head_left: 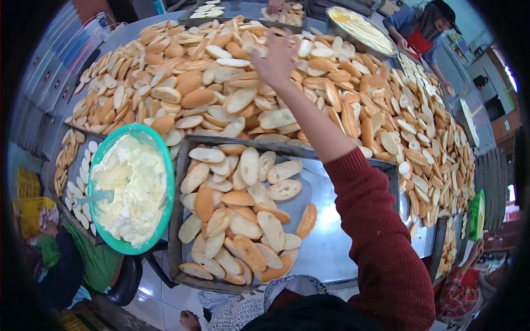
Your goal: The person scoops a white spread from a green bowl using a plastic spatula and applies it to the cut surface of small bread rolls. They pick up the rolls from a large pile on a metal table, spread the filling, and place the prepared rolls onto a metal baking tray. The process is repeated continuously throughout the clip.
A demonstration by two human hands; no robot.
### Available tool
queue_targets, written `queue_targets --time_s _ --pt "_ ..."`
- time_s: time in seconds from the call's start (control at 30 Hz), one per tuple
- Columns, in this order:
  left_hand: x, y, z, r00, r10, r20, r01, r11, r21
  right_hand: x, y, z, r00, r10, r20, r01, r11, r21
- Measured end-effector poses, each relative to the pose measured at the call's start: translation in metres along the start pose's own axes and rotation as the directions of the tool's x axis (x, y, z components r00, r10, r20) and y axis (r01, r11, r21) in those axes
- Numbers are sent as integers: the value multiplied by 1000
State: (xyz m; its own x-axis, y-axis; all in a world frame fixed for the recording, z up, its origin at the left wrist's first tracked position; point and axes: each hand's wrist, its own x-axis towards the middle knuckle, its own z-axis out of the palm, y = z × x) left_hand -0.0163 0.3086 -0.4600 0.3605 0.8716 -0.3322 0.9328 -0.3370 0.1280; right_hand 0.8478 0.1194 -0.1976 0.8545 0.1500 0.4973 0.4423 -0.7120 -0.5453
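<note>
My right hand (275, 59) reaches far out over a large heap of sliced bread pieces (187, 83). Its fingers look spread, touching or just above the slices; whether a fingertip presses on one is hard to see. Below that arm lies a metal tray (326, 220), its left half filled with loose oval bread slices (243, 220), some crust up and some cut face up. My left hand (190, 320) is low at the bottom edge beside my printed apron (243, 309), mostly cut off, with its fingers unclear.
A green basin (169, 182) of pale cream with a spatula (96, 197) stands left of the tray. Cream fills a large round pan (361, 30) at the back. Co-workers stand around the table, one (422, 33) at the back right. More trays of slices line its edges.
</note>
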Motion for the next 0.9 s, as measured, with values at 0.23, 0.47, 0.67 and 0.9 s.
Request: queue_targets --time_s 0.23,0.47,0.67,0.9 --pt "-7 89 -23 985 -174 -21 136 832 -538 -61 8 -25 975 -29 218 -83 868 489" --pt "18 87 -3 994 -105 -10 55 594 -803 -156 13 -140 918 -2 397 90 975 -203" --pt "31 156 -49 994 -43 -100 -78 355 -932 -256 77 -244 902 180 392 -46 944 -327" --pt "-9 289 -151 912 381 -152 -247 213 -945 -378 100 -379 888 442 126 -341 817 -466"
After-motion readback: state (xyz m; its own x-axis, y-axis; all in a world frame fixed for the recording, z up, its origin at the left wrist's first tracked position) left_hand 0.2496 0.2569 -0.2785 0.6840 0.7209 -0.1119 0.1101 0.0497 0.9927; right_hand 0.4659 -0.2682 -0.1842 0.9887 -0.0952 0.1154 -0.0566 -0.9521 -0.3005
